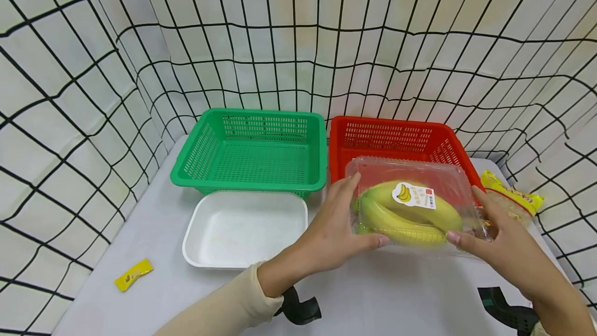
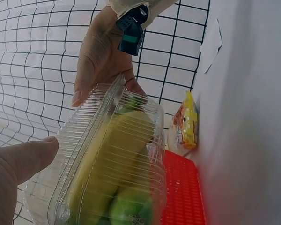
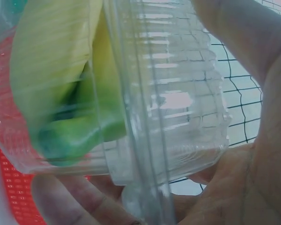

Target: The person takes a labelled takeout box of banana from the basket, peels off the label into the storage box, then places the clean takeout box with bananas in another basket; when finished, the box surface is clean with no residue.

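A clear plastic clamshell box (image 1: 396,167) holds yellow-green bananas (image 1: 410,222) and bears a white label (image 1: 415,195) printed with bananas. My left hand (image 1: 328,229) grips the box by its left end, thumb along the near side. At the opposite end my right hand (image 1: 510,245) holds it too, the thumb near the front corner. The box is raised in front of the red basket (image 1: 392,126), covering part of it. In the left wrist view, the ribbed side of the box (image 2: 117,154) shows between both hands. The right wrist view shows fingers (image 3: 61,201) against the box's end.
To the left stands a green basket (image 1: 266,157), with a white tray (image 1: 247,229) in front. A small yellow packet (image 1: 133,275) lies at the table's left. Beyond my right hand is a yellow-and-clear bag (image 1: 513,193). Black wire mesh (image 1: 298,40) surrounds the table.
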{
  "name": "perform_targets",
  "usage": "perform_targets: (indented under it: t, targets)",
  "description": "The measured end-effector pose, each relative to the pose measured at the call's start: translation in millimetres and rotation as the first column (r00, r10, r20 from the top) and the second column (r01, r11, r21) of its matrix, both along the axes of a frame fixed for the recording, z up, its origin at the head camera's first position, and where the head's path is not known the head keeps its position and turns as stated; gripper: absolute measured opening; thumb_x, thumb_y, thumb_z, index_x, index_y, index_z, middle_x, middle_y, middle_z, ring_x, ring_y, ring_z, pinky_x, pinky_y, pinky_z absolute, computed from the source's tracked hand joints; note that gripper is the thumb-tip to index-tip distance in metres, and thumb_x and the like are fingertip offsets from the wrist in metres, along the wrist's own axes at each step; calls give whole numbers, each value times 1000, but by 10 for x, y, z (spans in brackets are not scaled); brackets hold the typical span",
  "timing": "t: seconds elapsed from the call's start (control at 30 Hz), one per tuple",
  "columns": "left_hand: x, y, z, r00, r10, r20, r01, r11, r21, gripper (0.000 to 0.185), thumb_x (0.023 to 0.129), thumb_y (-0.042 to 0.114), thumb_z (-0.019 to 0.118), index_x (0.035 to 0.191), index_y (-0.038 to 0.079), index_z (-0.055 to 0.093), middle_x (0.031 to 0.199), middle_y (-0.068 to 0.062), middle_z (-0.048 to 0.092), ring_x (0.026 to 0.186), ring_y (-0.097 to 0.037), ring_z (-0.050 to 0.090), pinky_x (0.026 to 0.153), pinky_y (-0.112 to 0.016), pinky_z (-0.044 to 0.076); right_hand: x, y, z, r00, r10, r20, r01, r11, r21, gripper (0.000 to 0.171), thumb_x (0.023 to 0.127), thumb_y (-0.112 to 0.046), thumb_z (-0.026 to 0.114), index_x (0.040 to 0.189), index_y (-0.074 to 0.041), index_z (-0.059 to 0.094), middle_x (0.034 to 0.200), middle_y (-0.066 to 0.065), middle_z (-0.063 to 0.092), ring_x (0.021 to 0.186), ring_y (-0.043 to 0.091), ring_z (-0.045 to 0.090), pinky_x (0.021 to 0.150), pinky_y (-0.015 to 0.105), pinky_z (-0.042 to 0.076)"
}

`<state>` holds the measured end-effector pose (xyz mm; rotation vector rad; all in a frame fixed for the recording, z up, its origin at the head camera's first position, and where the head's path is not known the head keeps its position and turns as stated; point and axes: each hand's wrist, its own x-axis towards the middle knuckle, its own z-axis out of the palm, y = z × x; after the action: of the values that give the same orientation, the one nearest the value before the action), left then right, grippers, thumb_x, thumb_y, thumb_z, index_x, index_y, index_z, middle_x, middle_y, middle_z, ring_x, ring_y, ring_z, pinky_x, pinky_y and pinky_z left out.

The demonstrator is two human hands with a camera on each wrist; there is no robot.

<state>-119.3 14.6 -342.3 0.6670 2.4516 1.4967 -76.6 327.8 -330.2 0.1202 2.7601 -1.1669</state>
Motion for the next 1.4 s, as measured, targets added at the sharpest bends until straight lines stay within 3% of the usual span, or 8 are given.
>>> perform_targets:
  t: [0.23,0.4,0.6,0.8,1.1,1.4]
  targets:
    - [161,-55,-90,999,-11,34,9,998,54,113,82,36,87,168,19,16,167,10,23,147,-14,34,115,-50,42,116,-31,-74,990,-65,129,61,997,37,117,93,-50,75,167,-19,-9,156,40,24,125,58,41,75,53,64]
    - [251,-96,-176,1000,-19,21,18,998,61,114,81,35,88,168,18,17,167,9,23,147,-12,34,117,-50,40,184,-95,-102,968,-114,223,98,992,78,119,92,-57,73,167,-18,-11,151,38,32,118,49,50,75,47,64]
    - [380,-148,-272,1000,-20,-5,20,999,37,115,81,37,88,168,22,15,167,8,23,149,-15,33,118,-53,38,299,-129,-225,968,-112,225,93,991,94,122,90,-55,76,167,-20,-13,152,38,33,115,46,55,78,48,64]
    - [488,-191,-391,1000,-9,-25,9,1000,17,117,81,36,89,169,25,13,168,6,22,151,-17,32,118,-54,38,395,-164,-392,955,-104,277,95,994,45,120,93,-53,75,166,-25,-15,157,35,31,120,47,55,80,46,63]
    - [536,-207,-607,998,-9,-59,10,1000,12,115,81,35,90,168,17,17,168,-1,25,153,-21,31,121,-51,36,420,-161,-629,938,-110,329,117,993,-2,118,93,-52,75,167,-17,-10,158,34,32,117,38,57,81,42,62]
    - [506,-200,-802,997,-2,-82,3,1000,3,112,81,34,91,166,10,22,167,-6,28,153,-25,32,122,-51,35,367,-181,-778,941,-104,323,109,994,2,117,91,-53,76,168,-15,-4,158,33,35,118,38,58,81,43,62]
